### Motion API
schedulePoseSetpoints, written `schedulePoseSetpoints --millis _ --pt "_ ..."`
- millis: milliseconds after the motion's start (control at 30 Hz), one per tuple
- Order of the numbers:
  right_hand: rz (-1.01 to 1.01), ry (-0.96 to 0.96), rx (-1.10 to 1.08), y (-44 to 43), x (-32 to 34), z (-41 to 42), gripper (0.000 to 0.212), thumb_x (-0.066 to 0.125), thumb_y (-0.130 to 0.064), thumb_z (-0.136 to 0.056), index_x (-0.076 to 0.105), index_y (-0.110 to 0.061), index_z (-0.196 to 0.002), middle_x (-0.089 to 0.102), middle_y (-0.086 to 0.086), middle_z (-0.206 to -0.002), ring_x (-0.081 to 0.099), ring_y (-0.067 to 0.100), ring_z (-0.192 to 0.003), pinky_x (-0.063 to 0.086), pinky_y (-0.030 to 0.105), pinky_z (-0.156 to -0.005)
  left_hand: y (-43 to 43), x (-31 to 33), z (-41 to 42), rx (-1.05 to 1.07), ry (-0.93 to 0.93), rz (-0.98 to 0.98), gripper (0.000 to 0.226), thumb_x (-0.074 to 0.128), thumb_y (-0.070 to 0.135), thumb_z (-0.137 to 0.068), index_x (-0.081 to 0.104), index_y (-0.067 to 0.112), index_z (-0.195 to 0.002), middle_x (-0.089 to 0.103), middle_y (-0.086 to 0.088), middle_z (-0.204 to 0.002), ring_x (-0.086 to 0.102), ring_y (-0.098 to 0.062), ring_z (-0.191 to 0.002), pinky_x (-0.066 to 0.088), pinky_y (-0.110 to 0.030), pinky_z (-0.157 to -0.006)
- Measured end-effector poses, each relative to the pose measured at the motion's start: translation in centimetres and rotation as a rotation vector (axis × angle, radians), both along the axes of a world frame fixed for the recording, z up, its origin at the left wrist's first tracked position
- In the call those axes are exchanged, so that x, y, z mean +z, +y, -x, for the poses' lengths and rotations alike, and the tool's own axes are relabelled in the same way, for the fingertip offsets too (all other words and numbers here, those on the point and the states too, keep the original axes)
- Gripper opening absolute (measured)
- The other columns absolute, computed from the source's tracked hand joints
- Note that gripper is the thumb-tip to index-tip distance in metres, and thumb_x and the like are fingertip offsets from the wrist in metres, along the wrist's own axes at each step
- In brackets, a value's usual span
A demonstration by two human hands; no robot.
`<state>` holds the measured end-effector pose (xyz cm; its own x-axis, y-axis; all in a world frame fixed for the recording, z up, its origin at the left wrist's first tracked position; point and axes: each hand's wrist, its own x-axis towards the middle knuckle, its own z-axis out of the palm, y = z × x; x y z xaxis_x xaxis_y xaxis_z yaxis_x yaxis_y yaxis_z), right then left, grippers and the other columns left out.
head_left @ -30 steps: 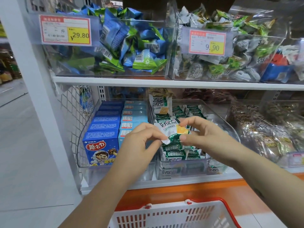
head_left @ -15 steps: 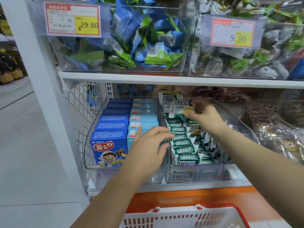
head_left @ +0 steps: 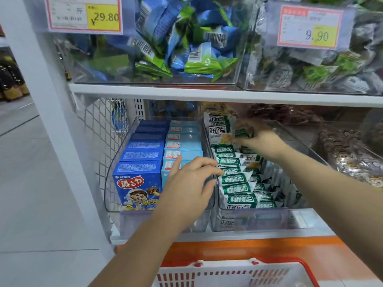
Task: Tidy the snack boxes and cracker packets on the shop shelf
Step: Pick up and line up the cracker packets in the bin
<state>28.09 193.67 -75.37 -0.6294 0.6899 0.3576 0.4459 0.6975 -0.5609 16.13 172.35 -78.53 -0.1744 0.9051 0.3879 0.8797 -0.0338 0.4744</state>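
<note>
Overlapping green-and-white cracker packets [head_left: 236,180], upright.

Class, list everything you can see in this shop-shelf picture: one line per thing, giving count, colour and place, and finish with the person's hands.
snack boxes: about six in a row, dark blue, left side of the left clear bin, lower shelf
light boxes: one row, light blue, right side of that bin
cracker packets: many, green and white, next clear bin rightward
wrapped sweets: many, blue and green, upper left bin
grey packets: many, grey and green, upper right bin
price tags: two, white, yellow and red, on the upper bins
brown packets: many, brown and gold, far-right lower bin
basket: one, red and white, below the shelf
left hand: fingers extended over the wall between the lower bins
right hand: grips one of the cracker packets at the bin's back
</note>
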Motion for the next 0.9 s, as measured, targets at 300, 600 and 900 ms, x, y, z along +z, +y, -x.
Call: schedulePoseSetpoints --millis 300,600,900 --pt "-0.273 -0.661 -0.171 -0.4 -1.2 -3.8 0.051 0.065 -0.038 -0.085 0.05 -0.027 -0.133 0.059 0.0 -0.131 0.055 0.022 -0.118 0.04 0.039 -0.102 -0.1 0.0 -0.4 0.013 -0.002 -0.005 0.025 0.05 0.024 -0.096 0.063 0.035 -0.115 0.047 0.025 -0.126 0.046 0.004 -0.113 -0.004 -0.031 -0.119" --pt "-0.262 -0.431 -0.292 -1.1 -0.5 -4.5 0.042 0.063 -0.037 -0.087 0.054 -0.017 -0.123 0.064 0.007 -0.119 0.056 0.027 -0.112 0.037 0.041 -0.102 -0.2 0.3 -0.5 0.014 0.007 0.004 0.025 0.049 0.026 -0.097 0.062 0.037 -0.116 0.044 0.026 -0.128 0.045 0.003 -0.116 -0.008 -0.029 -0.117" --pt "-0.387 -0.035 0.004 -8.9 1.7 -7.7 0.03 0.079 -0.02 -0.072 0.065 -0.016 -0.099 0.059 -0.011 -0.092 0.048 0.002 -0.086 0.036 0.013 -0.081 -1.0 1.9 -2.8 -0.021 -0.294 -0.13 0.039 0.06 0.034 -0.089 0.046 0.045 -0.124 0.046 0.029 -0.111 0.049 0.009 -0.097 0.033 -0.001 -0.085"
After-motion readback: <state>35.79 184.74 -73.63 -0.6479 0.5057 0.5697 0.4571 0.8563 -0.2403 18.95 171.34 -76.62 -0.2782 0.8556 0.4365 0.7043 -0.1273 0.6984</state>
